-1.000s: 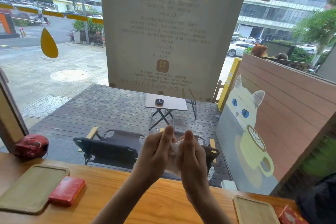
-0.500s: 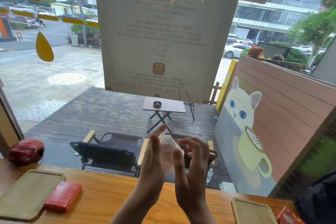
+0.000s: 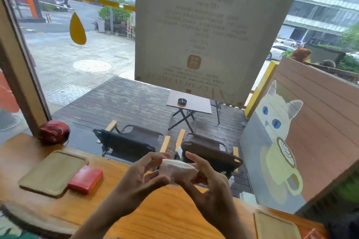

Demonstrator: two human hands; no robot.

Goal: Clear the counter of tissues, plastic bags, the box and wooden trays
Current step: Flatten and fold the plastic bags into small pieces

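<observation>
Above the middle of the wooden counter, my left hand and my right hand pinch a folded white tissue between their fingertips. A wooden tray lies flat on the counter at the left. Touching its right edge is a red box. A second wooden tray sits at the counter's right end, with a corner of another red box at the bottom edge. No plastic bag is visible.
A red round object sits at the counter's back left, against the window frame. The window glass, with a large paper notice on it, runs right behind the counter. Outside are chairs and a small table.
The hands have come down closer to the counter and spread apart, with the tissue now a folded wedge held by the fingertips. The view has shifted to the left.
</observation>
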